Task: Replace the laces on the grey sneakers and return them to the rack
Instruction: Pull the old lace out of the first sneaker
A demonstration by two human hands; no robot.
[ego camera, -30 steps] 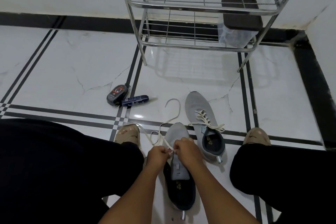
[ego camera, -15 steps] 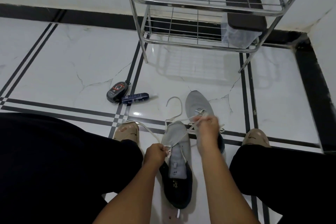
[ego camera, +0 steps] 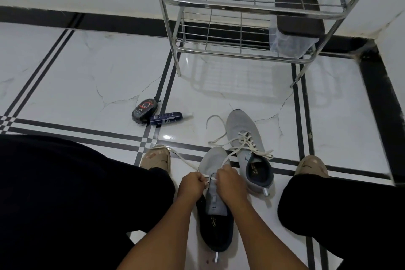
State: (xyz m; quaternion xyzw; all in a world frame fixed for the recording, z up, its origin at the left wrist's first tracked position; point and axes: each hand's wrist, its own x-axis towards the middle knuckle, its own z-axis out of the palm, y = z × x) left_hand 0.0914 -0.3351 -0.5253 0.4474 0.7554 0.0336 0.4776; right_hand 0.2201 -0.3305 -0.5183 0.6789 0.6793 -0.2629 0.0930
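Observation:
Two grey sneakers lie on the floor between my legs. The near sneaker (ego camera: 213,160) points away from me, its dark opening toward me. My left hand (ego camera: 190,186) and my right hand (ego camera: 229,182) meet over its eyelets, each pinching the white lace (ego camera: 182,156), whose ends trail left over my foot and right toward the other shoe. The far sneaker (ego camera: 241,123) lies just right of it with a white lace threaded and loose ends spread. The chrome wire rack (ego camera: 245,6) stands against the wall beyond.
A clear bin with a dark lid (ego camera: 295,26) sits on the rack's lower shelf at the right. A dark oval polish case (ego camera: 142,108) and a blue tube (ego camera: 166,117) lie on the tiles to the left. My feet (ego camera: 156,158) flank the shoes.
My right hand had reached out over the far sneaker with the lace; it has come back beside my left hand over the near sneaker's eyelets.

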